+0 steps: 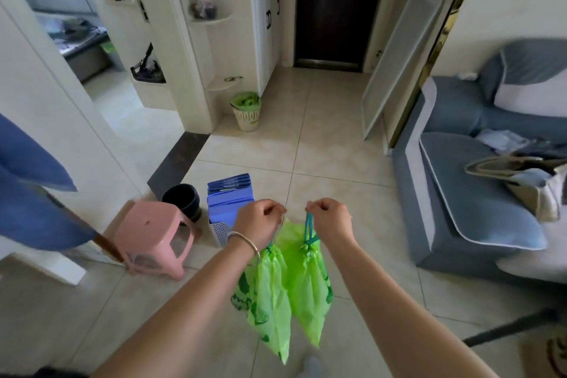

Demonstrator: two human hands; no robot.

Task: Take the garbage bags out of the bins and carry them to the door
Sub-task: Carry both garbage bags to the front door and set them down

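Now both hands are in the lower middle of the frame, each with its fingers curled tight on a blue drawstring. The left hand (257, 219), with a silver bracelet (245, 241) on the wrist, holds one green garbage bag (271, 294); the right hand (329, 219) holds a second green garbage bag (308, 291), and the two bags hang touching above the tiled floor (322, 150). The dark door (337, 6) is at the upper middle, well apart. Between stand a blue-lined bin (228, 196), a black bucket (184, 199) and a pink stool (152, 232) at the left; a small white bin (246, 112) with a green liner is farther up. A blue sofa (466, 181) fills the right side. Dark green prints on the bags cannot be read. A blue cloth (27, 187) is cut by the left edge.
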